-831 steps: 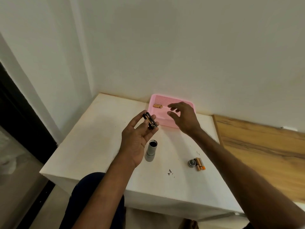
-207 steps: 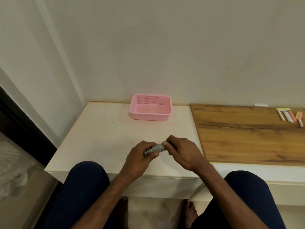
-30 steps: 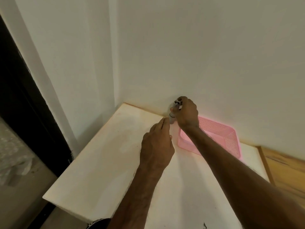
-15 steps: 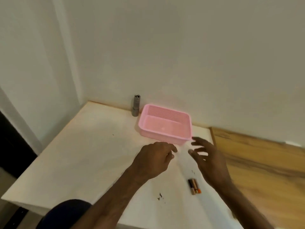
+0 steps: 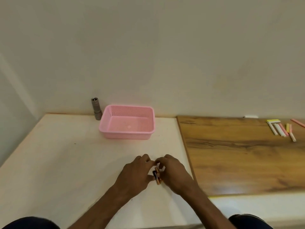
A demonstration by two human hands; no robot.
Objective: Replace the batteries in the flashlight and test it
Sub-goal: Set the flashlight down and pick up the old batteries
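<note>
Pink plastic makes up the one basket [image 5: 126,134], which sits far on the white desk [image 5: 66,154] with nothing visible inside. One grey flashlight [image 5: 96,108] stands upright just beside the basket's far left corner, close against the wall [image 5: 165,55] and well apart from both hands.

Two hands meet over the near middle of the desk. Between them lie the batteries [image 5: 156,176]: one dark end and one coppery end show, so at least two. The fingers cover the rest, and the count cannot be settled. The right hand [image 5: 175,176] curls fingers and thumb round them, its grip clamped on the batteries. The left hand [image 5: 137,174] has its fingers bent, with fingertips and thumb up against the same batteries. Whether its grip truly pinches them cannot be told through the blur.

To the right lies one wooden board [image 5: 239,162], cut off by the right edge. On its far right are chalk sticks [image 5: 280,129], roughly seven in white, yellow and pink, the rightmost one cropped. Two dark blue knees [image 5: 29,223] show at the bottom corners, mostly out of view.
</note>
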